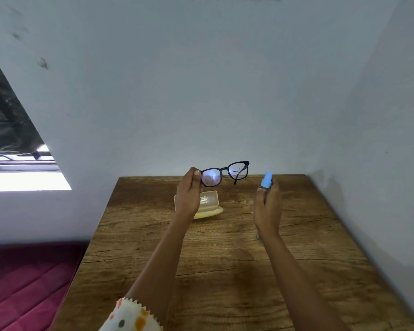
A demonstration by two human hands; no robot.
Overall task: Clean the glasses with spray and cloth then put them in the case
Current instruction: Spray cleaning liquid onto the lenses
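Note:
My left hand (188, 192) pinches the left end of the black-framed glasses (225, 173), held up above the far part of the wooden table (225, 271) with the lenses toward me. My right hand (267, 206) grips a small spray bottle with a blue cap (267, 180), the cap sticking up to the right of the glasses. An open cream-coloured case (209, 201) lies on the table under my left hand, partly hidden by it. A white cloth with orange and grey spots (132, 317) lies at the table's near left edge.
Pale walls close off the table at the back and along the right side. A dark red quilted surface (26, 283) lies lower down at the left. A bright window opening (22, 177) shows at the left.

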